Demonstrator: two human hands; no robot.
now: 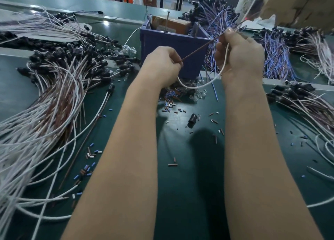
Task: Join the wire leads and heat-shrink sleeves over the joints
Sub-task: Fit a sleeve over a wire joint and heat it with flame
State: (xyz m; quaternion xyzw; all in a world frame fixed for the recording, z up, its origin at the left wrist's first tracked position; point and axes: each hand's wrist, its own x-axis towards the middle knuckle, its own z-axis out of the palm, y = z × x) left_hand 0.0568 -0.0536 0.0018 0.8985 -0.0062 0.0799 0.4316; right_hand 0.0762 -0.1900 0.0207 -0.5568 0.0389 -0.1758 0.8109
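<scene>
Wire leads: a brown lead (pixel 197 50) and a white lead (pixel 204 84), both held up between the hands, above the green bench (pixel 189 185) and in front of the blue bin (pixel 168 41).
Left hand (pixel 162 66): fingers curled, thumb and forefinger pinching the lower end of the brown lead; the white lead comes out from under this hand, though how it is held there is hidden.
Right hand (pixel 240 59): fingers curled, fingertips nipping the brown lead at its upper end, with the white lead running up through the palm.
Lie of the leads: the brown one is stretched straight from hand to hand; the white one sags in a loop below.
Step in hand: by my judgement, pairing the two leads and lining up their ends before the join; whether a sleeve is on either lead is too small to tell.
Heat-shrink sleeves (pixel 172 164): short cut pieces scattered loose on the bench, well apart from the hands.
Next move calls for: bringing the bare ends together at the fingertips, with a sleeve threaded on first so it can slide over the joint.
Surroundings: heaped bundles of leads (pixel 54 95) on the left, and a black holder (pixel 192 121) lying alone.
</scene>
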